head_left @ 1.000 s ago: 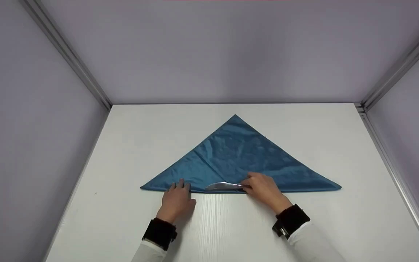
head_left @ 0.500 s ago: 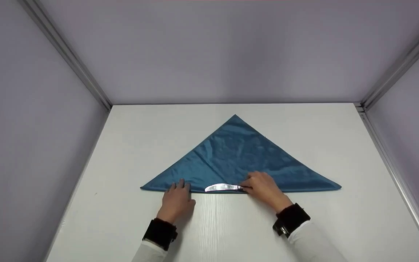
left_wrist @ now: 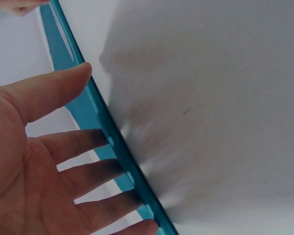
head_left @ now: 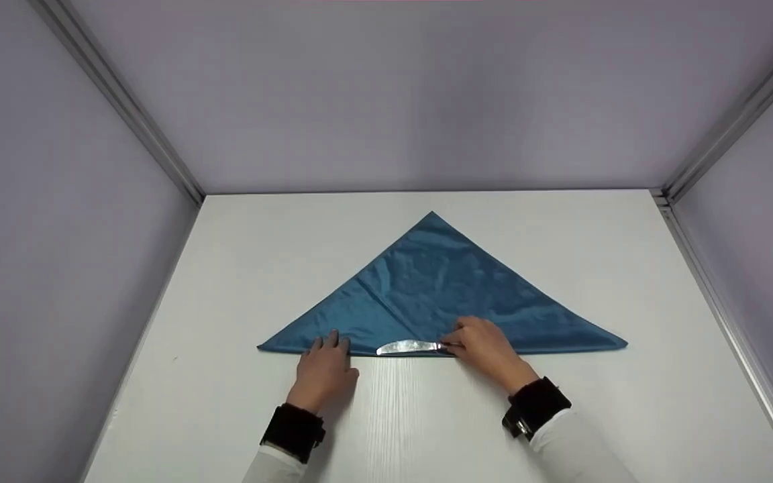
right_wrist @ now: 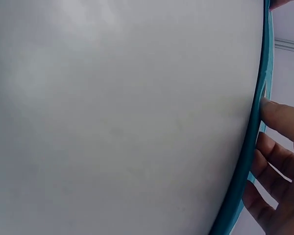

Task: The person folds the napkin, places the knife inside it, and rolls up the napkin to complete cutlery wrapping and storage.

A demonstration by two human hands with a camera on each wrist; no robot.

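A blue cloth [head_left: 437,288] folded into a triangle lies flat on the white table [head_left: 239,268], its long edge nearest the person. At the left part of that edge the left hand [head_left: 323,372] rests flat, fingers straight and slightly apart on the hem. Midway along the edge lies a silver knife [head_left: 408,347]. Right of the blade, the right hand [head_left: 487,349] pinches the knife's handle with curled fingers.

place: recording booth | evidence: plain grey walls [head_left: 427,94]; metal corner rails [head_left: 125,107]; white table [head_left: 239,268]
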